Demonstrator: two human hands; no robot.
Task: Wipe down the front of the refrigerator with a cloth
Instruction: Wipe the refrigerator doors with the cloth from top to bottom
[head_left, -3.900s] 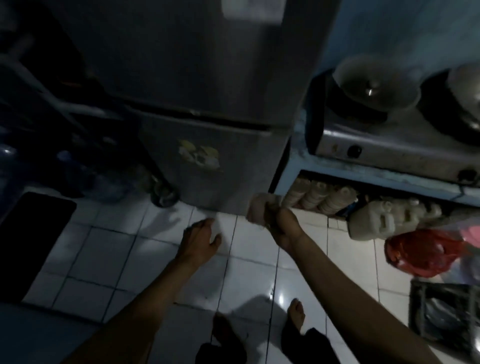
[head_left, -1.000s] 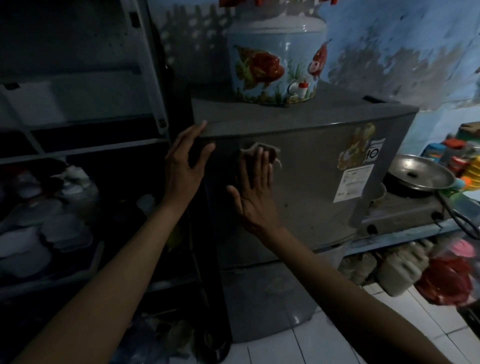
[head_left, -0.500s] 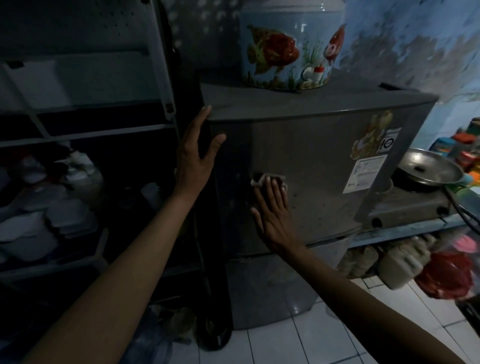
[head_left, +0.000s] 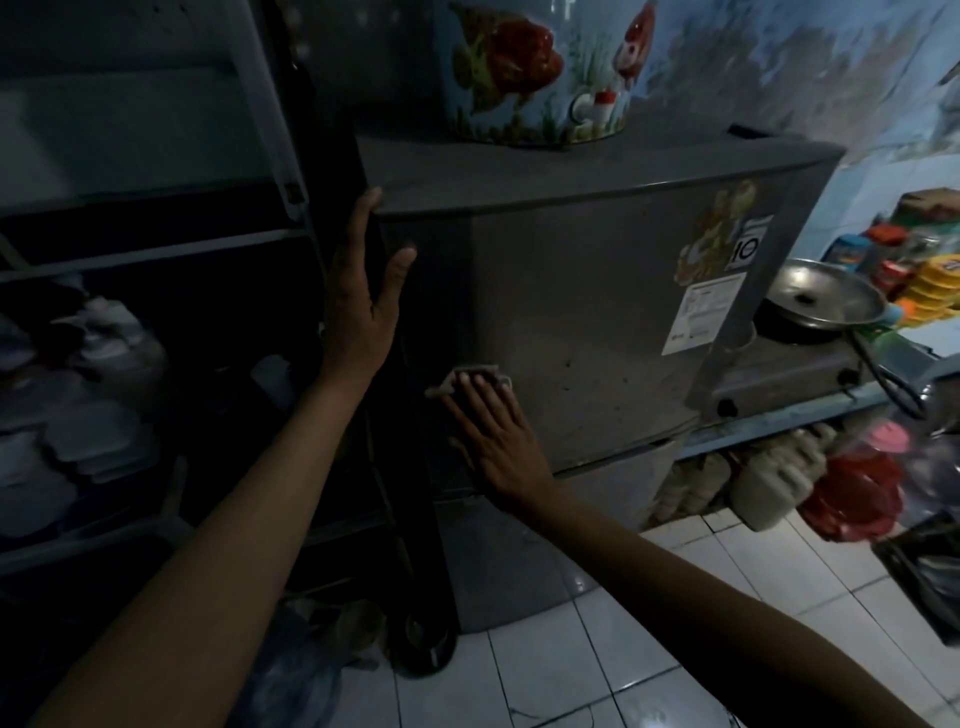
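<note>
Pressing the cloth flat under spread fingers, the right hand had slid lower down the fridge door, leaving its right side unwiped, while the open left hand braced the corner.

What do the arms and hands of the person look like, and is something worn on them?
Both forearms are bare: no sleeves show. The left hand and the right hand wear no gloves; no ring, watch or bracelet can be seen in the dim light.
</note>
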